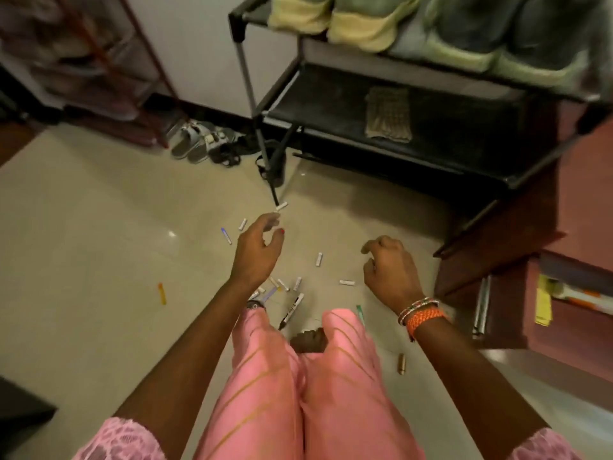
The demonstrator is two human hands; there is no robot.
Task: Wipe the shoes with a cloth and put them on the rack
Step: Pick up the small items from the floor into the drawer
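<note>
Empty hands [258,250] [388,270], cloth [388,114] lengthwise on rack [331,107]

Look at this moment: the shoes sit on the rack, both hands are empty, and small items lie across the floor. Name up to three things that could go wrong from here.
1. The small tubes and the black marker scattered at the person's feet could roll underfoot and cause a slip.
2. The cloth lies on the rack's lower shelf; neither the left hand nor the right hand holds it, so wiping may get skipped.
3. The shoes overhang the top shelf's front edge and could be knocked off.
</note>
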